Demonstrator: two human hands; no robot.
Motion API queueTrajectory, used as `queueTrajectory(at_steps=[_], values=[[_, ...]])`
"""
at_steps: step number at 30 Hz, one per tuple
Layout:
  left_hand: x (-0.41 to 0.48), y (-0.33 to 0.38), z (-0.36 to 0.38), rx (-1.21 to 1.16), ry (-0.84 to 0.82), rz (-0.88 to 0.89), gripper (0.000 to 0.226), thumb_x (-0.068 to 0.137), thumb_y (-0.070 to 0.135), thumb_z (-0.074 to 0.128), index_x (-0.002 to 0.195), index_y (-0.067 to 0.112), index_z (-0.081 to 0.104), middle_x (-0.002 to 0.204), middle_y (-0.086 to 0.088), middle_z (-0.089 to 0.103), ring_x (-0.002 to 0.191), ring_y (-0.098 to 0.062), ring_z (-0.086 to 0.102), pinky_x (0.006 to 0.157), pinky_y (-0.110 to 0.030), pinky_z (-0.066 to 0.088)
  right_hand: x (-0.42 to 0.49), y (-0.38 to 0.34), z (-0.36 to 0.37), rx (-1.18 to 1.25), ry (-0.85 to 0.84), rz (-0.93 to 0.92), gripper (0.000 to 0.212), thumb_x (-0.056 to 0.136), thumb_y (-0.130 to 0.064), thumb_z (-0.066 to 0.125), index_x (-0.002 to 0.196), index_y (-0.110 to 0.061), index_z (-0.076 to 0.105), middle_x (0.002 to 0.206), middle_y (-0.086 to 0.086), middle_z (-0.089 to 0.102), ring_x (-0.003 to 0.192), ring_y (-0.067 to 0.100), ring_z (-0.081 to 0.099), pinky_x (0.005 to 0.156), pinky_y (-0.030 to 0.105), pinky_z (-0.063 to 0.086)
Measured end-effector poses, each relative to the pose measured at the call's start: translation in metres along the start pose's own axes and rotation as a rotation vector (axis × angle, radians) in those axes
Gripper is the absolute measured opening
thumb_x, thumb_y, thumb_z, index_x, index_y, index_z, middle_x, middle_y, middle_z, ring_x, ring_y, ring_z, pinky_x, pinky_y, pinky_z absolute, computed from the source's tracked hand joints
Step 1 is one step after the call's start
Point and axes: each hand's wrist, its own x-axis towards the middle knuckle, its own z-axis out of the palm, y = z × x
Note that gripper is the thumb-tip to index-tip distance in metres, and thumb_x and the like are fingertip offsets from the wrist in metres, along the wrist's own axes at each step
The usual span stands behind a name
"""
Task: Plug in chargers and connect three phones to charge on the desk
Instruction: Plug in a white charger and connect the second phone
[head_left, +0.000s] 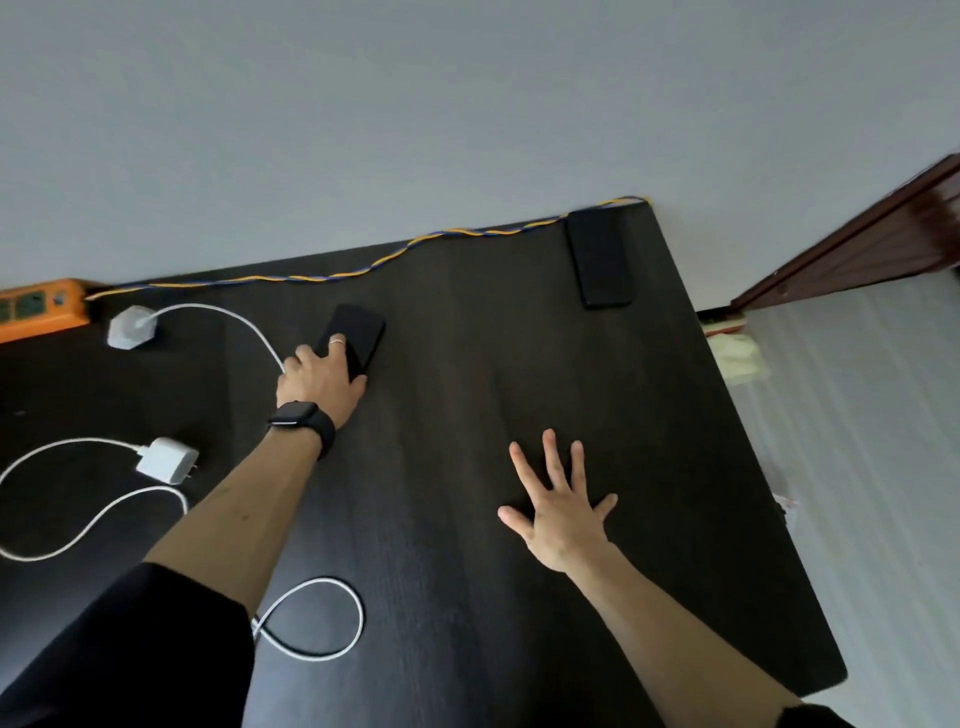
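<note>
Head view, looking forward and down at a dark desk (467, 395) set against a pale wall. Progress appears early. An orange power strip (39, 309) lies at the far left edge with no plug seen in its visible sockets; a grey hexagonal charger (130, 326) lies just beside it with its white cable (234, 319) arcing toward the near phone (356, 335), and a white wall adapter (166, 460) lies on its side with bare prongs showing and its own cable looping across the near left of the desk. Neither charger looks plugged in. A second phone (600, 260) lies face up at the far right corner, well apart from both chargers, with no cable seen at it; a third phone is not in view. The left hand (319, 379), with a watch on the wrist and the arm extended, lies over the near end of the near phone, fingers curled around it in a grasp; whether the cable end beneath the hand is seated in the port cannot be told. The right hand (558, 512) is spread flat on the bare desk, fingers wide, holding nothing. Judged remaining: both plug-ins and most or all phone connections.
</note>
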Motion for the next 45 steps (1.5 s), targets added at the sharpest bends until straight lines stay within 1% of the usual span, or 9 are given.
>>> queueTrajectory(at_steps=[9, 12, 16, 19, 25, 28, 32, 39, 45], values=[[-0.111, 0.013, -0.004, -0.353, -0.164, 0.121, 0.083, 0.072, 0.056, 0.072, 0.138, 0.022, 0.035, 0.112, -0.009, 0.065, 0.105, -0.032, 0.063, 0.088, -0.036, 0.049, -0.006, -0.007, -0.036, 0.122, -0.114, 0.003, 0.078, 0.091, -0.074, 0.038, 0.155, -0.048, 0.002, 0.164, -0.008, -0.024, 0.150, 0.031, -0.024, 0.118, 0.068, 0.010], [-0.159, 0.020, -0.006, -0.505, -0.175, 0.128, 0.080, 0.070, 0.054, 0.075, 0.135, 0.026, 0.037, 0.104, 0.006, 0.063, 0.104, -0.023, 0.063, 0.085, -0.029, 0.046, -0.028, -0.016, -0.059, 0.404, -0.140, 0.083, 0.078, 0.089, -0.079, 0.030, 0.155, -0.037, 0.026, 0.167, -0.001, 0.014, 0.153, 0.029, 0.012, 0.120, 0.052, 0.017], [-0.218, 0.025, -0.012, -0.611, -0.145, 0.200, 0.080, 0.067, 0.053, 0.077, 0.133, 0.031, 0.037, 0.111, 0.013, 0.064, 0.104, -0.013, 0.063, 0.085, -0.022, 0.045, -0.081, -0.027, -0.066, 1.035, -0.140, 0.069, 0.065, 0.090, -0.070, 0.046, 0.140, -0.030, 0.046, 0.130, 0.005, 0.066, 0.111, 0.023, 0.068, 0.100, 0.044, 0.051], [-0.265, 0.027, -0.017, -0.577, -0.104, 0.287, 0.083, 0.065, 0.055, 0.073, 0.135, 0.032, 0.035, 0.115, 0.015, 0.063, 0.108, -0.011, 0.061, 0.090, -0.023, 0.047, -0.132, -0.030, -0.054, 1.169, -0.065, -0.037, 0.038, 0.091, -0.051, 0.063, 0.124, -0.034, 0.052, 0.119, 0.003, 0.068, 0.091, 0.020, 0.076, 0.088, 0.040, 0.059], [-0.353, 0.016, -0.013, -0.582, 0.010, 0.342, 0.086, 0.066, 0.052, 0.080, 0.140, 0.030, 0.042, 0.120, 0.010, 0.057, 0.113, -0.007, 0.053, 0.098, -0.018, 0.040, -0.212, -0.018, -0.002, 1.258, 0.090, -0.168, 0.035, 0.096, -0.022, 0.066, 0.130, -0.025, 0.058, 0.117, 0.003, 0.067, 0.093, 0.020, 0.074, 0.073, 0.032, 0.062], [-0.394, -0.004, -0.005, -0.893, -0.059, 0.175, 0.060, 0.076, 0.037, 0.082, 0.130, 0.032, 0.056, 0.113, 0.012, 0.063, 0.106, 0.001, 0.060, 0.090, -0.006, 0.042, -0.245, -0.010, 0.029, 1.401, 0.088, -0.187, 0.033, 0.096, -0.017, 0.065, 0.129, -0.021, 0.060, 0.117, 0.007, 0.069, 0.094, 0.024, 0.075, 0.071, 0.033, 0.060], [-0.455, -0.036, 0.003, -1.296, -0.220, 0.040, 0.022, 0.092, 0.007, 0.068, 0.113, 0.010, 0.072, 0.095, -0.001, 0.076, 0.084, -0.007, 0.069, 0.074, -0.021, 0.053, -0.284, -0.005, 0.076, 1.533, 0.073, -0.172, 0.024, 0.095, -0.019, 0.067, 0.118, -0.024, 0.065, 0.114, 0.005, 0.072, 0.101, 0.027, 0.073, 0.075, 0.036, 0.060], [-0.542, -0.095, 0.031, -1.450, -0.325, -0.268, 0.017, 0.093, 0.011, 0.066, 0.106, 0.015, 0.076, 0.085, 0.000, 0.073, 0.070, -0.011, 0.062, 0.071, -0.025, 0.046, -0.326, -0.029, 0.152, 1.490, -0.059, -0.190, 0.027, 0.096, -0.021, 0.065, 0.123, -0.020, 0.066, 0.115, 0.009, 0.074, 0.097, 0.030, 0.074, 0.080, 0.038, 0.058], [-0.574, -0.187, 0.063, -1.673, -0.109, -0.594, 0.018, 0.095, 0.006, 0.062, 0.108, 0.005, 0.074, 0.082, -0.008, 0.062, 0.054, -0.011, 0.047, 0.055, -0.019, 0.044, -0.343, -0.085, 0.199, 1.345, -0.156, -0.201, 0.027, 0.094, -0.020, 0.067, 0.120, -0.014, 0.063, 0.106, 0.010, 0.076, 0.084, 0.026, 0.076, 0.074, 0.034, 0.056]])
